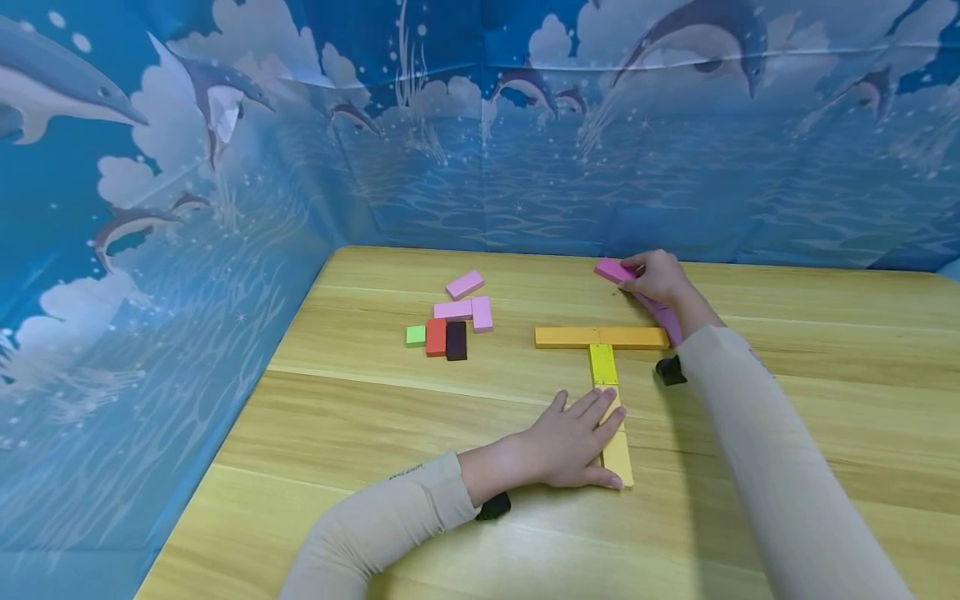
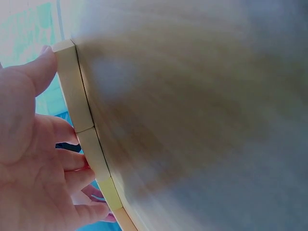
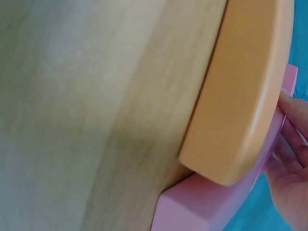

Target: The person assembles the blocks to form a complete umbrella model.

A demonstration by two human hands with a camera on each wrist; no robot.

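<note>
My left hand (image 1: 573, 442) lies with spread fingers over a column of pale yellow blocks (image 1: 617, 462). In the left wrist view, its thumb and fingertips touch the side of those pale yellow blocks (image 2: 75, 91). A brighter yellow block (image 1: 603, 364) joins that column to a bar of orange blocks (image 1: 566, 337). At the back, my right hand (image 1: 660, 279) pinches a pink block (image 1: 611, 269) between thumb and fingers. Further pink blocks (image 1: 663, 317) slant from under this hand to the orange bar's right end, partly hidden by the wrist.
Left of the bar lie loose pink blocks (image 1: 453, 310), a red block (image 1: 436, 337), a black block (image 1: 456, 341) and a small green block (image 1: 416, 336). Blue dolphin-print sheeting (image 1: 525, 183) hangs behind and left of the wooden table (image 1: 360, 433).
</note>
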